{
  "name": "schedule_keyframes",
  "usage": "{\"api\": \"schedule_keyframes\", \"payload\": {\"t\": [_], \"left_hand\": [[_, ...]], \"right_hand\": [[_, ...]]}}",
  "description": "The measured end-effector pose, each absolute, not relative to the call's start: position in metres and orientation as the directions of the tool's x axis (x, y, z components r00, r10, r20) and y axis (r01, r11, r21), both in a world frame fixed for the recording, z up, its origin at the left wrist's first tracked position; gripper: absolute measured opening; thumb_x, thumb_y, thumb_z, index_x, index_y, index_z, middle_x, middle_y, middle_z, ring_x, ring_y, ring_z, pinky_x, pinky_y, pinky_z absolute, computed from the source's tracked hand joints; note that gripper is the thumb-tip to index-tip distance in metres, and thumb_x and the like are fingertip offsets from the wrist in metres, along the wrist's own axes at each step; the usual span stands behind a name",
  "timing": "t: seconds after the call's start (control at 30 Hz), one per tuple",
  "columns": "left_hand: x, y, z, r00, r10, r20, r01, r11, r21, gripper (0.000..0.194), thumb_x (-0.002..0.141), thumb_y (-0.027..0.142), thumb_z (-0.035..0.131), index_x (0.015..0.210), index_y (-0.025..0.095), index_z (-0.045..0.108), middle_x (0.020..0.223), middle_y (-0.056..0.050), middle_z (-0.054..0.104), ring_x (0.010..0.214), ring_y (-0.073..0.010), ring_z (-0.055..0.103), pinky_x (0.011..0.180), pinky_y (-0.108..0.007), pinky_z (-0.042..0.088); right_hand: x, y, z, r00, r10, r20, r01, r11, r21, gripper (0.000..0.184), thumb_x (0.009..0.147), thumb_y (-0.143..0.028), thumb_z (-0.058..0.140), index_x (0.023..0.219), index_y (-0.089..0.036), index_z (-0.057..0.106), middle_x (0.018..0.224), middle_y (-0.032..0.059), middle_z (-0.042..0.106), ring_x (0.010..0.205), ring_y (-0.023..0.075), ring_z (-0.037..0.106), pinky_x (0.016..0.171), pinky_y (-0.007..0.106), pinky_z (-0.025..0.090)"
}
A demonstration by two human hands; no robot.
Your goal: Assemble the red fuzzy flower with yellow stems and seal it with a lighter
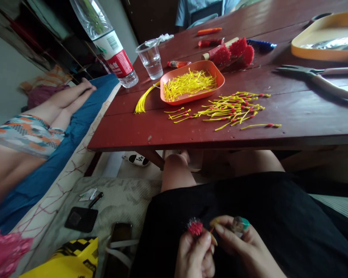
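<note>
Head view: we saw the left hand (195,253) pinching a small fuzzy red pompom bundle (195,227) over the lap, right hand (243,247) pinching a green-capped tube (239,225). Red-tipped yellow stamens (232,110) lay finished on the red wooden table (127,131); plain yellow strands (188,83) in the orange tray (217,77) remained.

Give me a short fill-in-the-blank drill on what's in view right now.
1. The left hand pinches a fuzzy ____ pom-pom flower head.
2. The loose yellow plastic stamens lie in an ____ oval plastic tray.
3. The clear plastic cup stands beside a clear plastic ____.

Missing words: red; orange; bottle
</note>
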State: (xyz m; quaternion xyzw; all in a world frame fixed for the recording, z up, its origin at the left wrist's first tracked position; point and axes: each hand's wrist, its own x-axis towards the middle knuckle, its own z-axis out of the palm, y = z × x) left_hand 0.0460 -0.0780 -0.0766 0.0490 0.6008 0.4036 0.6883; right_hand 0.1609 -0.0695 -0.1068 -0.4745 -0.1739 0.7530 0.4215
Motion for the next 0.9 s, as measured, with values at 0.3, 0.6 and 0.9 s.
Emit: {"api": "schedule_keyframes", "payload": {"t": [0.3, 0.6, 0.9], "left_hand": [[0.043, -0.08, -0.077, -0.03, 0.634, -0.773, -0.391, 0.704, 0.593, 0.047, 0.044, 0.051, 0.079, 0.055, 0.013, 0.054, 0.039, 0.01, 0.037, 0.032, 0.0014, 0.021, 0.038, -0.018, 0.01], [0.041, -0.076, -0.075, 0.187, 0.599, -0.778, -0.556, 0.718, 0.419, 0.039, 0.046, 0.038, 0.084, 0.055, 0.014, 0.054, 0.039, 0.009, 0.039, 0.031, 0.0025, 0.018, 0.037, -0.017, 0.008], [0.036, -0.076, -0.08, 0.341, 0.568, -0.749, -0.582, 0.753, 0.307, 0.036, 0.052, 0.039, 0.081, 0.053, 0.012, 0.058, 0.041, 0.007, 0.043, 0.029, 0.0019, 0.02, 0.034, -0.017, 0.011]], "right_hand": [[0.159, -0.07, -0.103, -0.315, 0.77, -0.554, -0.553, -0.623, -0.552, 0.025, 0.063, -0.036, 0.077, 0.063, -0.013, 0.067, 0.048, -0.004, 0.05, 0.045, 0.0045, 0.032, 0.043, 0.015, 0.026], [0.155, -0.073, -0.103, -0.458, 0.691, -0.559, -0.668, -0.682, -0.297, 0.028, 0.065, -0.038, 0.076, 0.061, -0.015, 0.06, 0.046, -0.0074, 0.04, 0.04, 0.0028, 0.025, 0.04, 0.015, 0.024], [0.158, -0.073, -0.108, -0.458, 0.704, -0.543, -0.658, -0.679, -0.325, 0.025, 0.06, -0.03, 0.08, 0.076, -0.014, 0.07, 0.052, -0.0009, 0.059, 0.043, 0.0033, 0.044, 0.044, 0.015, 0.028]]}}
